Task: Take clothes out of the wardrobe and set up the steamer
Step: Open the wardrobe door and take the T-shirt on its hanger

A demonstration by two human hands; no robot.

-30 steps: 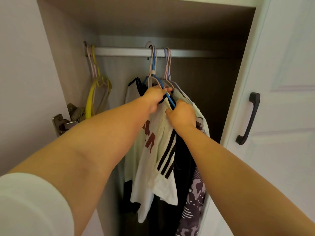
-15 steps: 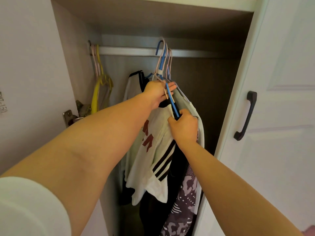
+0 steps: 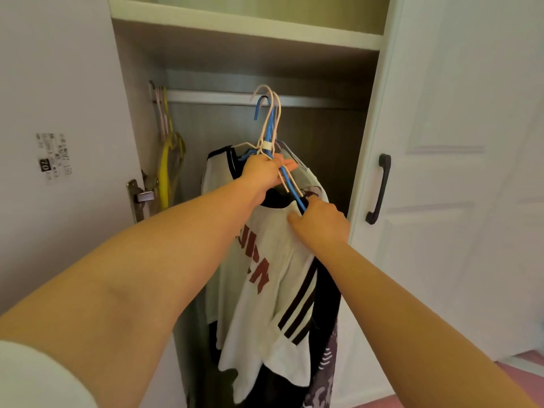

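Hangers (image 3: 269,125) gripped by left hand (image 3: 263,175), hooks lifted clear of rail (image 3: 309,101) at 12 o'clock; blue hanger arm pinched by right hand (image 3: 319,223). Clothes (image 3: 273,278) not yet withdrawn from wardrobe; steamer setup outstanding.

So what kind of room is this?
Probably a bedroom, at an open wardrobe: a hanging rail, shirts on hangers held by both hands, and spare yellow hangers at the rail's left end.

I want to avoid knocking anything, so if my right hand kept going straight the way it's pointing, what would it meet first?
The right hand points up and left along the blue hanger it grips, so it would probably meet the left hand bunching the hanger necks first. Depth is unclear; beyond that lies the rail.
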